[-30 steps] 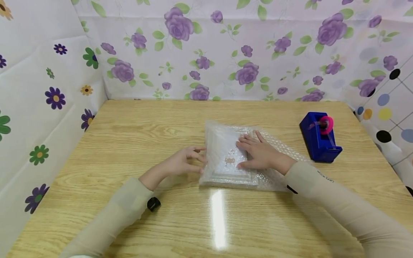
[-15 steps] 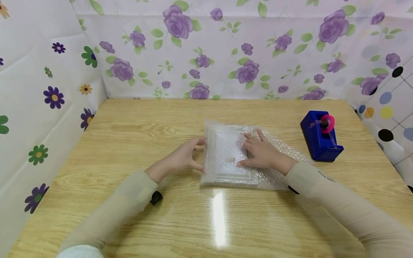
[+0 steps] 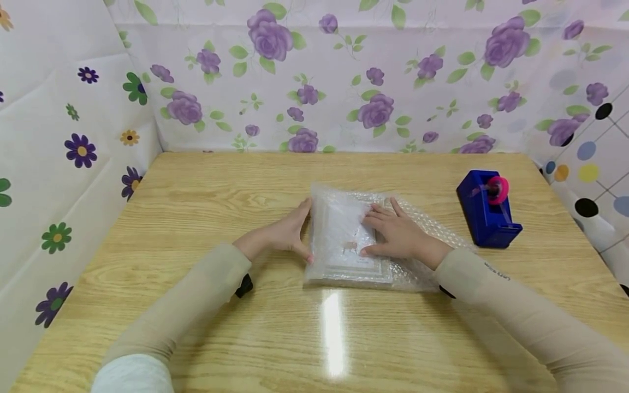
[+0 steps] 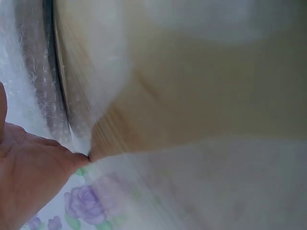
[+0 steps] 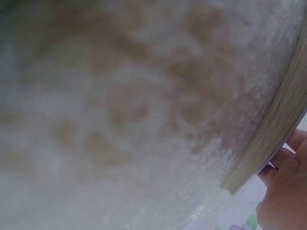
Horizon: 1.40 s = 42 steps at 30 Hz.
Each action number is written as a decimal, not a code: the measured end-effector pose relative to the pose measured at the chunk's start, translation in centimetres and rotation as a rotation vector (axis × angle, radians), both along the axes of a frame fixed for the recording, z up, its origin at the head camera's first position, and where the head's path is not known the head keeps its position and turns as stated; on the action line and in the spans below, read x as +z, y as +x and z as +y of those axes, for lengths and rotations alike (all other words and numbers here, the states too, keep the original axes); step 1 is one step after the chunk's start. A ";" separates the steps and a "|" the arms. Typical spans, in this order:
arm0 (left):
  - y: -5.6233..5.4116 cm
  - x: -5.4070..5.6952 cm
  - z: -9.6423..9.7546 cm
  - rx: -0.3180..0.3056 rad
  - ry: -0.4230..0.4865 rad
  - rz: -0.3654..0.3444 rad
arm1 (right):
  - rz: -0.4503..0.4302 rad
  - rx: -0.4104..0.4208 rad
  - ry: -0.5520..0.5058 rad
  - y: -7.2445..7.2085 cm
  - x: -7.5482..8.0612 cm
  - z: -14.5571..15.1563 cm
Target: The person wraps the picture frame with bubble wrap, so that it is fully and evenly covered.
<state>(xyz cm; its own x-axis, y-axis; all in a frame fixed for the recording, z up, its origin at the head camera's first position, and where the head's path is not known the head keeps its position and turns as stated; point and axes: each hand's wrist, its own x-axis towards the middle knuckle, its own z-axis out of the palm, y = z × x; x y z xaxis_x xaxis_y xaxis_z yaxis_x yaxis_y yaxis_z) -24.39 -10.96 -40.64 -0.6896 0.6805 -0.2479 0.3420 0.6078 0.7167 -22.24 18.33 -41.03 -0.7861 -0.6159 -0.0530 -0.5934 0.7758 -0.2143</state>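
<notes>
A picture frame [image 3: 341,232] with a small animal picture lies face up under a clear bubble wrap sheet [image 3: 437,226], whose loose part spreads to the right. My left hand [image 3: 282,232] is at the left edge of the wrap, thumb near the front and fingers near the back, spread apart along that edge. Its fingertips are partly hidden there. My right hand [image 3: 400,234] rests flat on the right part of the frame, fingers spread. In the right wrist view, the frame's wooden side [image 5: 268,132] shows beside the fingers of that hand [image 5: 285,187].
A blue tape dispenser [image 3: 484,213] with a pink-cored roll stands at the right of the wooden table [image 3: 221,185]. Flowered cloth [image 3: 334,76] hangs behind the table, and patterned sheets line both sides.
My left hand has moved to the right and slightly back, up against the wrap's left edge, its thumb and fingers parting wider. The right hand stays on the frame.
</notes>
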 end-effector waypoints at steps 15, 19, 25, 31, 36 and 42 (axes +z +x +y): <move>-0.8 -0.5 0.4 -0.057 0.022 -0.007 | -0.025 -0.008 -0.056 0.1 -0.3 -0.1; -0.7 -0.4 0.4 -0.062 -0.028 0.032 | -0.039 -0.006 -0.061 0.1 -0.4 -0.2; -1.0 -0.4 0.7 -0.083 -0.036 0.062 | -0.043 -0.010 -0.045 0.1 -0.5 -0.1; -1.6 -0.6 0.9 -0.125 -0.031 0.077 | -0.043 -0.012 -0.036 0.0 -0.4 0.0; -1.9 -0.4 1.3 -0.149 -0.047 0.090 | -0.074 -0.048 -0.039 0.0 0.0 0.0; -2.0 0.5 1.9 -0.169 -0.151 0.126 | -0.115 -0.076 -0.085 0.2 0.3 0.2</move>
<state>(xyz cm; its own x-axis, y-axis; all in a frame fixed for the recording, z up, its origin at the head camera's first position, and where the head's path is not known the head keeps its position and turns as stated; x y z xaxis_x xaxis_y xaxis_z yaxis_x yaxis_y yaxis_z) -26.43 -9.05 -40.11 -0.6008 0.7507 -0.2747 0.5289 0.6310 0.5675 -22.08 18.49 -40.70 -0.8224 -0.5608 -0.0956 -0.5013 0.7939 -0.3442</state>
